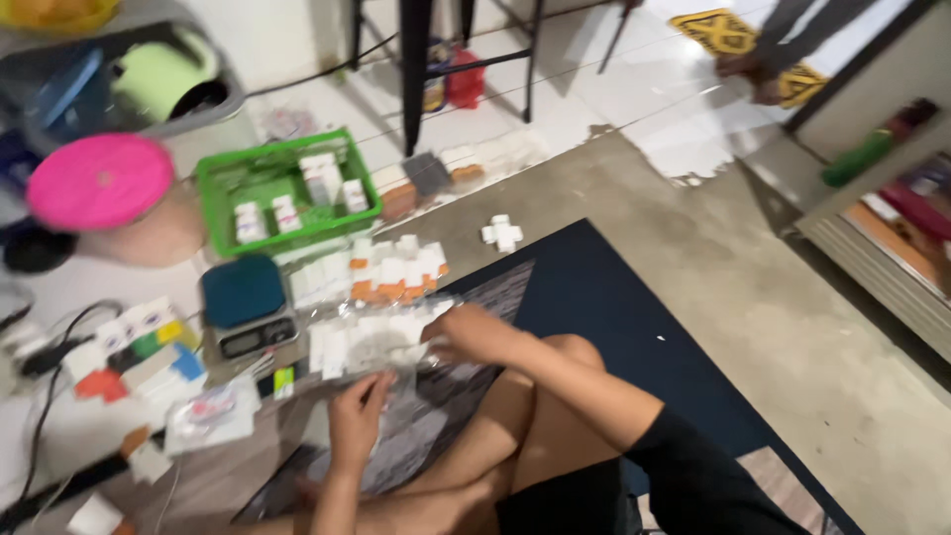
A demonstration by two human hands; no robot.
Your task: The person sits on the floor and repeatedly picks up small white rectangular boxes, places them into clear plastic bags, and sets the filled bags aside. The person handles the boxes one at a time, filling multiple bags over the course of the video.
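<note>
Seated cross-legged on a dark blue mat, we work over a sheet of small clear plastic packets spread on the floor in front of our knees. Our right hand rests on the sheet's right end, fingers curled down onto the plastic; our left hand pinches its near edge — the blur hides how tightly either one grips. Just beyond the sheet lies a row of white-and-orange sachets, with a digital scale topped by a teal platform to their left. Farther back stands a green plastic basket holding small white boxes, and beside it a round container with a pink lid. A few white packets lie apart on the bare concrete — well clear of both hands
</note>
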